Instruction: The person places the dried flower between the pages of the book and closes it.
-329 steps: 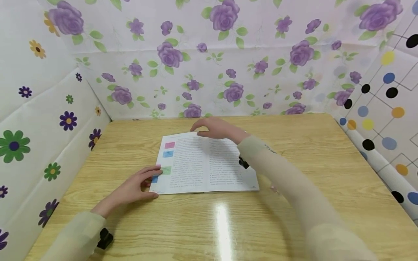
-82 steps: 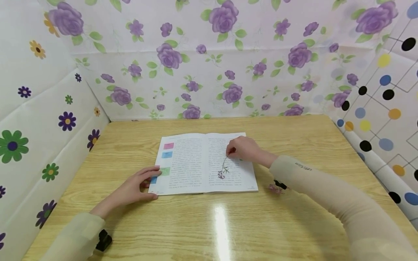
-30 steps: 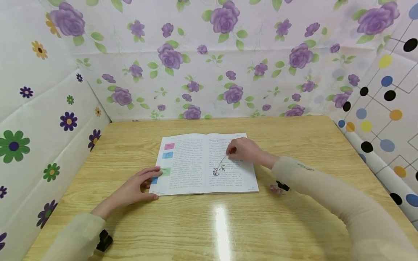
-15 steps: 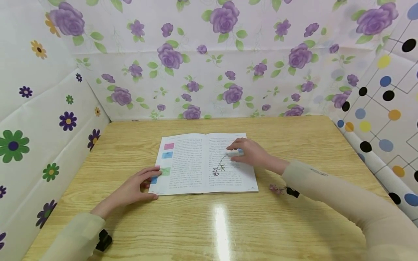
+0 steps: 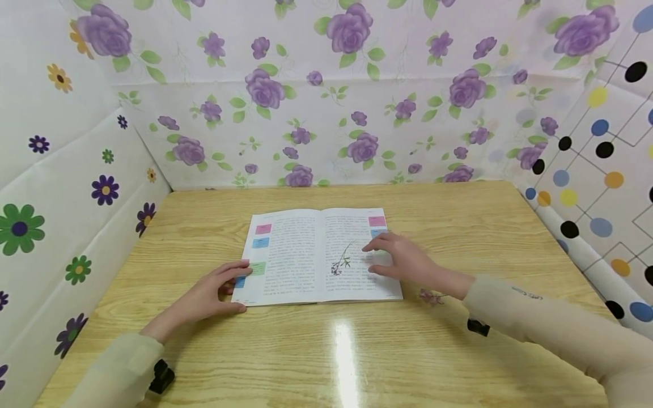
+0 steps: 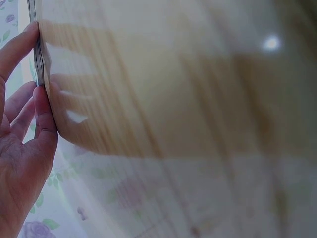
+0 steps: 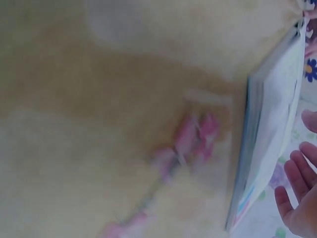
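left hand [image 5: 206, 290] at left edge of book [image 5: 292, 258]

Looks like smooth, glossy wood on the surface [image 5: 255, 348], matt paper in the book [image 5: 293, 249], cloth at the sleeves [image 5: 551, 326].

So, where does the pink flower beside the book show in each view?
Head: the pink flower lies on the table, right of the open book, near its lower right corner.
Left wrist: not in it.
Right wrist: the pink flower is blurred, below centre, its stem running toward the bottom left.
Shared landmark: the open book, near centre in head, at upper left in left wrist, along the right in right wrist.
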Available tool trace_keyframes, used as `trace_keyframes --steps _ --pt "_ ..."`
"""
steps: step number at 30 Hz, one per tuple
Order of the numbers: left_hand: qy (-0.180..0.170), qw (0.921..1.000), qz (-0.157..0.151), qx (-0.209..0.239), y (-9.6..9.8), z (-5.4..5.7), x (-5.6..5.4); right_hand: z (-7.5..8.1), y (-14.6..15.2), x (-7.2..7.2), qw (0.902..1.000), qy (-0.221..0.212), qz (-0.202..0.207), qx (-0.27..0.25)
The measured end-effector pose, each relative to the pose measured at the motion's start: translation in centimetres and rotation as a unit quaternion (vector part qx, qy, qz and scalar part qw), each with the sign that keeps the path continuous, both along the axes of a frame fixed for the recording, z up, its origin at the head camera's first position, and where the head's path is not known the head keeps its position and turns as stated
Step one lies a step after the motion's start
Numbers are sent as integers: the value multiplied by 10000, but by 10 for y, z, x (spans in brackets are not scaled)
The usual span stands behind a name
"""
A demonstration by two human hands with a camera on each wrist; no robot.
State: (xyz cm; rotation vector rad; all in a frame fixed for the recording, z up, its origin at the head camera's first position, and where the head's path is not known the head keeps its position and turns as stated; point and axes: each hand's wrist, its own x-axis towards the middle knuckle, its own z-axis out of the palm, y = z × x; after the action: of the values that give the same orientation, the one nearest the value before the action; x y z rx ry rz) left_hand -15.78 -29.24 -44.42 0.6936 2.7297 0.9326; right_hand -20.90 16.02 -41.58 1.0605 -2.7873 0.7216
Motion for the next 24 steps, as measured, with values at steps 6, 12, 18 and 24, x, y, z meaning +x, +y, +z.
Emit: trace_keyframes --steps 6,12,18,24 --pt "-44 10000 8 75 0 0 0 -10 3 19 9999 77 80 -44" --pt "-35 10000 19 50 -1 0 0 -19 5 31 9999 96 -45 125" --pt "-75 10000 32 43 0 0 0 -22 6 37 9994 5 -118 335" --pt "-117 9999 42 75 1 1 1 -22 5 40 9993 -36 -122 364"
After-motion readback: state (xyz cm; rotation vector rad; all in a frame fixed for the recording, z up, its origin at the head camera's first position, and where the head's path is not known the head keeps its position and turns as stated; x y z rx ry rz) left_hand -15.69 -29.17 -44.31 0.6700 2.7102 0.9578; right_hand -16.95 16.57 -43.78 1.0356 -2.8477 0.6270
